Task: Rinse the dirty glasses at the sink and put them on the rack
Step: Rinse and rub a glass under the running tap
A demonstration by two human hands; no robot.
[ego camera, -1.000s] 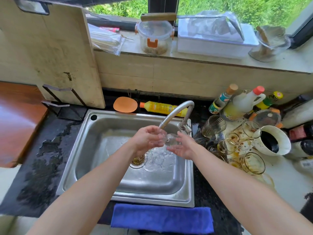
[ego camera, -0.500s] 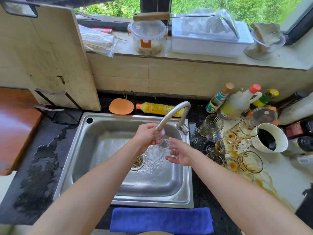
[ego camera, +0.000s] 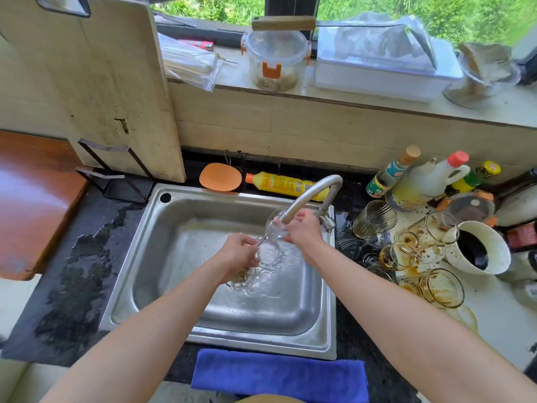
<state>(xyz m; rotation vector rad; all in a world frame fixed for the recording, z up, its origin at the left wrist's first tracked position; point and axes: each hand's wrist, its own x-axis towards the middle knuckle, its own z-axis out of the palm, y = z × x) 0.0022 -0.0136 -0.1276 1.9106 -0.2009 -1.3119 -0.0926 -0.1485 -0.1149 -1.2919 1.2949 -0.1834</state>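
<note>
Bright daylight from the window (ego camera: 406, 13) behind; wide-angle bending at the edges, soft blur, glare on the sink (ego camera: 174, 257).

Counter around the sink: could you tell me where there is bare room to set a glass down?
Free: wet black stone counter left of the steel sink, nearer than the black wire stand; pale counter nearer than the stained glasses. Crowded: right of the sink, around the white mug and sauce bottles.

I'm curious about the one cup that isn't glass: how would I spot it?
From the steel sink, look right to the heap of stained glasses. At its right edge lies the mug, tipped over: opaque white with a dark inside, unlike its clear neighbours.
</note>
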